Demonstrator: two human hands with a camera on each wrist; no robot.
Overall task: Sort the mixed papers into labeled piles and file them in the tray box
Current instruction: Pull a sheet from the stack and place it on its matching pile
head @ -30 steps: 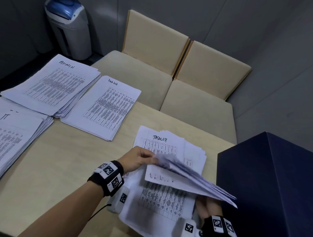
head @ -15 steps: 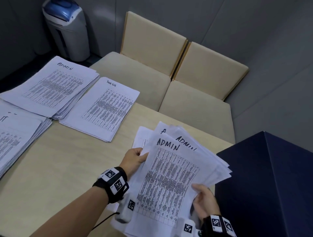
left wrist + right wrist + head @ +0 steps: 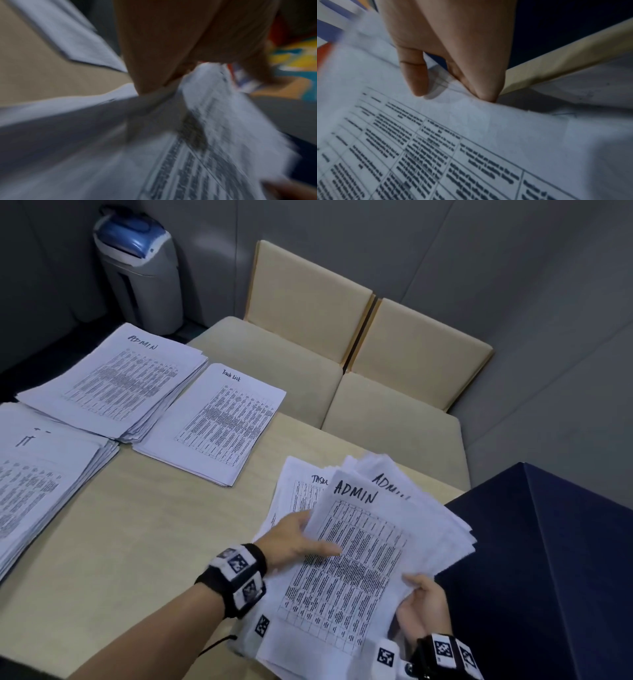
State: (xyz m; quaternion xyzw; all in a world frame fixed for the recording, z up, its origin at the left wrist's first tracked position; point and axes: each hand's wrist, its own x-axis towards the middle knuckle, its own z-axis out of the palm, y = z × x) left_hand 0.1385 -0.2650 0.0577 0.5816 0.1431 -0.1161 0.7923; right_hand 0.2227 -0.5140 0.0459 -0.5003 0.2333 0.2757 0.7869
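A fanned bundle of mixed printed papers (image 3: 363, 553) is lifted over the near right of the table, its top sheet headed ADMIN. My left hand (image 3: 301, 539) pinches the bundle's left edge, thumb on top (image 3: 154, 67). My right hand (image 3: 423, 604) grips its lower right edge, thumb on the sheet (image 3: 418, 75). A sheet headed TASK (image 3: 298, 491) lies under the bundle. Sorted piles lie at the left: an ADMIN pile (image 3: 116, 381), a Task List pile (image 3: 219, 419) and an IT pile (image 3: 41, 474). The dark blue tray box (image 3: 548, 570) stands at the right.
The table (image 3: 144, 529) is light wood. Two beige seats (image 3: 342, 361) stand beyond its far edge against a grey wall. A grey and blue bin (image 3: 137, 268) stands in the far left corner.
The bundle, seen edge-on and tilted a second ago, has been turned face up, showing the ADMIN sheet. My right hand came up to its lower right edge; my left thumb moved onto the top sheet.
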